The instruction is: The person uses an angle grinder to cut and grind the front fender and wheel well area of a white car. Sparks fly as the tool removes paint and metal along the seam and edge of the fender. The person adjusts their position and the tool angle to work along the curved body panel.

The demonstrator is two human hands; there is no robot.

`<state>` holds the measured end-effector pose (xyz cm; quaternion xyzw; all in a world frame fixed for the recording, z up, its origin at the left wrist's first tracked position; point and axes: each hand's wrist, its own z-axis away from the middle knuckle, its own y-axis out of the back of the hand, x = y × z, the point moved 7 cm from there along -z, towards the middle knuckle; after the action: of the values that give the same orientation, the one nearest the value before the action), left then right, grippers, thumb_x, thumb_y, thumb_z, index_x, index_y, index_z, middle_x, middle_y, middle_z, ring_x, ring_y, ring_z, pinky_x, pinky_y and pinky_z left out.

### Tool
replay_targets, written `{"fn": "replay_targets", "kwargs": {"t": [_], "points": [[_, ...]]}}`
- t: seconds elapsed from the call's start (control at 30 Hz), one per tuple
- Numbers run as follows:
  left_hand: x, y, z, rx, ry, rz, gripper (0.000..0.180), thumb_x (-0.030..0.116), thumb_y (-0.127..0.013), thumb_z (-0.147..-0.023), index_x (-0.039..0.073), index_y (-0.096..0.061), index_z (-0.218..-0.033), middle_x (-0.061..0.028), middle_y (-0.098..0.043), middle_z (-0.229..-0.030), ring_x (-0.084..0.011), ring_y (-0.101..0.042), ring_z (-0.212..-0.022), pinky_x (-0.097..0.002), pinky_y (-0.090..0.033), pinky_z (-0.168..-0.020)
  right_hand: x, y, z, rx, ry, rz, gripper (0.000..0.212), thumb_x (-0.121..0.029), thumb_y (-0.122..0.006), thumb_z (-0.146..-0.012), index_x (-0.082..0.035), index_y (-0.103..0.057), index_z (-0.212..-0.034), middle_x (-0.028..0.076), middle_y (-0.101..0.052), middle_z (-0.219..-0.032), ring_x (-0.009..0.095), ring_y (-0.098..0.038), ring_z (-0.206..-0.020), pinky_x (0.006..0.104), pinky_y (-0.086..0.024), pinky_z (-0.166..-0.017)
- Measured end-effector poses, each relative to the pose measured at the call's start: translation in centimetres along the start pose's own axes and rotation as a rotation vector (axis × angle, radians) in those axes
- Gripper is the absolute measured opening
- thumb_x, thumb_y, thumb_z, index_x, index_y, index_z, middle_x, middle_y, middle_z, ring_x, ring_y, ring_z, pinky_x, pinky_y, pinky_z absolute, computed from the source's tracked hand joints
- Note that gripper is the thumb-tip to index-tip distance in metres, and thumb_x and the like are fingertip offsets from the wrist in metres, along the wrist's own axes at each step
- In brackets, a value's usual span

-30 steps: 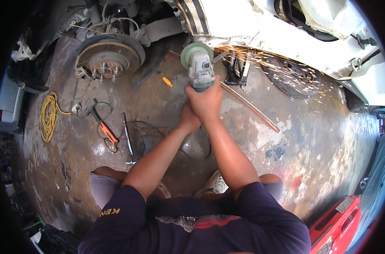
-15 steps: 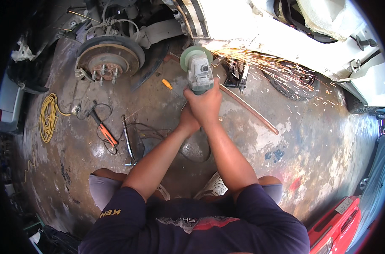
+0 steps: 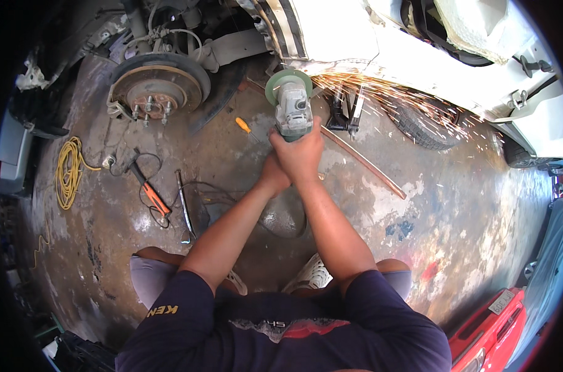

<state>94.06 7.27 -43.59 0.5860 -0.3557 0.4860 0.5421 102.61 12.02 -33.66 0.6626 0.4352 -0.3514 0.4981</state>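
With my right hand (image 3: pixel 300 150) I grip the grey body of an angle grinder (image 3: pixel 294 106). My left hand (image 3: pixel 275 173) sits tucked against and under the right, closed around the rear of the grinder; most of its fingers are hidden. At the tool's front, the green disc (image 3: pixel 272 87) meets the lower edge of a white car body panel (image 3: pixel 343 40). From the contact, a fan of orange sparks (image 3: pixel 380 88) sprays off to the right. A power cord (image 3: pixel 305 217) curves on the floor below my wrists.
Left of the panel is an exposed brake disc (image 3: pixel 151 90) with studs. On the floor lie a yellow screwdriver (image 3: pixel 243 124), an orange-handled hammer (image 3: pixel 154 195), a pry bar (image 3: pixel 184 204), coiled yellow cord (image 3: pixel 68 173), a long rusty bar (image 3: pixel 368 165) and a tyre (image 3: pixel 421 129). A black jack (image 3: pixel 339 111) stands under the panel.
The grinder has shifted very slightly to the right along the panel edge, with both hands still on it. Sparks keep streaming right, in a somewhat denser band.
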Motion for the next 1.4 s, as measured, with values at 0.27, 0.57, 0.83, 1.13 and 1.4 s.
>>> {"fn": "replay_targets", "kwargs": {"t": [0.27, 0.57, 0.83, 1.13, 1.4], "points": [[-1.7, -0.3, -0.7, -0.028, -0.032, 0.142, 0.065, 0.024, -0.078, -0.095, 0.004, -0.054, -0.152, -0.0184, -0.064, -0.151, -0.0315, -0.061, -0.142, -0.0425, -0.048, -0.116, -0.2, -0.4, 0.0, 0.002, 0.034, 0.006, 0.061, -0.025, -0.094, -0.071, -0.001, -0.054, -0.11, 0.026, -0.074, -0.098, 0.049, -0.074, -0.095, 0.0524, -0.059, -0.083], [-7.1, -1.0, -3.4, -0.044, -0.021, 0.24, 0.072, 0.025, -0.078, -0.095, 0.006, -0.048, -0.157, -0.0183, -0.059, -0.158, -0.0321, -0.057, -0.146, -0.0418, -0.044, -0.121, -0.6, -1.0, -0.2, 0.02, 0.117, 0.015, 0.06, -0.026, -0.093, -0.072, -0.001, -0.054, -0.109, 0.026, -0.073, -0.097, 0.05, -0.073, -0.095, 0.053, -0.059, -0.082], [-2.4, -1.7, -2.0, -0.06, -0.122, -0.012, 0.077, 0.027, -0.079, -0.095, 0.005, -0.043, -0.16, -0.0187, -0.057, -0.159, -0.0328, -0.056, -0.147, -0.0432, -0.043, -0.121, 0.3, 0.1, -0.7, 0.026, 0.097, 0.048, 0.058, -0.024, -0.093, -0.071, -0.002, -0.055, -0.108, 0.024, -0.072, -0.099, 0.049, -0.073, -0.095, 0.053, -0.059, -0.083], [-1.7, -0.9, -1.4, 0.025, -0.121, -0.025, 0.071, 0.028, -0.079, -0.095, 0.005, -0.05, -0.155, -0.0197, -0.061, -0.154, -0.0339, -0.058, -0.144, -0.0438, -0.046, -0.118, 0.4, -0.3, -0.7, 0.029, 0.083, 0.03, 0.058, -0.022, -0.094, -0.07, -0.002, -0.054, -0.107, 0.024, -0.072, -0.096, 0.048, -0.073, -0.093, 0.0514, -0.059, -0.081], [-1.9, -0.9, -1.7, 0.036, -0.179, -0.099, 0.07, 0.03, -0.08, -0.094, 0.008, -0.053, -0.154, -0.0179, -0.064, -0.152, -0.0341, -0.061, -0.142, -0.0444, -0.047, -0.116, 0.2, -0.1, -0.5, 0.02, 0.087, 0.031, 0.058, -0.023, -0.094, -0.071, -0.002, -0.054, -0.108, 0.024, -0.073, -0.096, 0.048, -0.074, -0.094, 0.0517, -0.059, -0.082]]}}
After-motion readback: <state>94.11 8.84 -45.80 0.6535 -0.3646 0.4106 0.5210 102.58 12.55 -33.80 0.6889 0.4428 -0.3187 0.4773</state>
